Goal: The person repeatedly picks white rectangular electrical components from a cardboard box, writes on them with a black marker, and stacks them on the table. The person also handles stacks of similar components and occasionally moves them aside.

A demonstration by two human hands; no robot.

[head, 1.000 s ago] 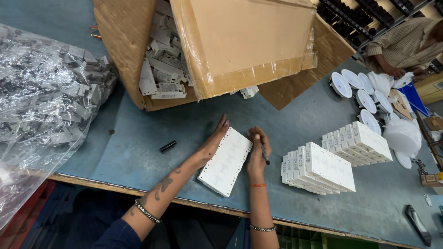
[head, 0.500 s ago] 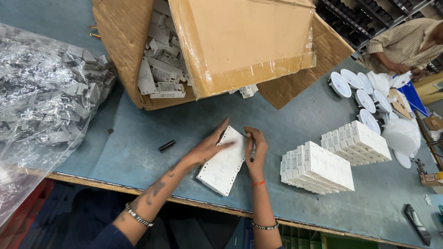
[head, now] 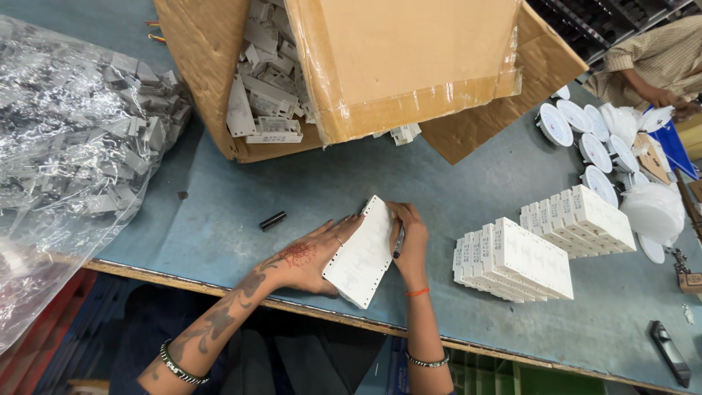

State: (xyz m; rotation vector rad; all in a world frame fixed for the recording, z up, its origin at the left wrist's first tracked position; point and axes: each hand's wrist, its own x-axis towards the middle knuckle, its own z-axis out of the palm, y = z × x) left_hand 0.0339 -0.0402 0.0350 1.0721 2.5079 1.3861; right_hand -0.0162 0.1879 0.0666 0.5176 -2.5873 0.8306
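We had our left hand (head: 311, 257) spread flat against the near side of a white block of stacked plastic housings (head: 362, 252), tipped up on edge near the front rim of the blue worktop (head: 292, 190). Our right hand (head: 411, 235) pinched the block's far top corner while also gripping a black marker (head: 398, 243), so both hands were clamped on the one block. Its long axis ran from about 7 o'clock to 1 o'clock, with the upper end pointing toward the tipped cardboard carton (head: 409, 58) at 12.

The risk, as we judged it: the stack looked loose, and with one hand sharing its grip with the marker, the pieces could have fanned apart or slid off the edge. Finished white blocks (head: 537, 256) sat at 3 o'clock, and a small black cap (head: 273, 220) lay at 9.
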